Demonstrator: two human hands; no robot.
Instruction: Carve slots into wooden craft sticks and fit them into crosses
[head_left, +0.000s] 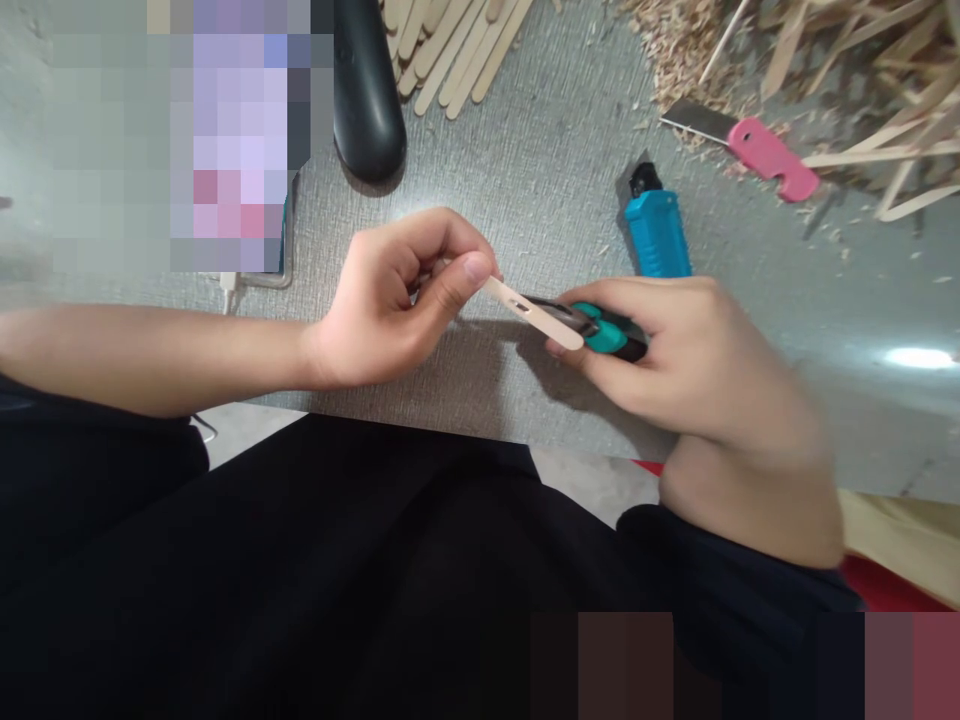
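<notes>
Between the thumb and bent fingers of my left hand (409, 295) is one end of a wooden craft stick (551, 324). The stick slants down to the right and has a small slot-like hole in it. My right hand (682, 350) is wrapped round a pair of pliers or cutters (609, 330) with teal and black grips. Their metal jaws lie right behind the stick near the hole; whether they grip it I cannot tell. Just beyond my right hand lies a blue utility knife (658, 230).
A pile of craft sticks (457, 50) lies at the back, beside a black rounded object (369, 95). A pink-handled folding knife (772, 158) lies open at the right, near wood shavings (667, 45) and thin wood strips (885, 60). A white cable plug (229, 283) is at the left.
</notes>
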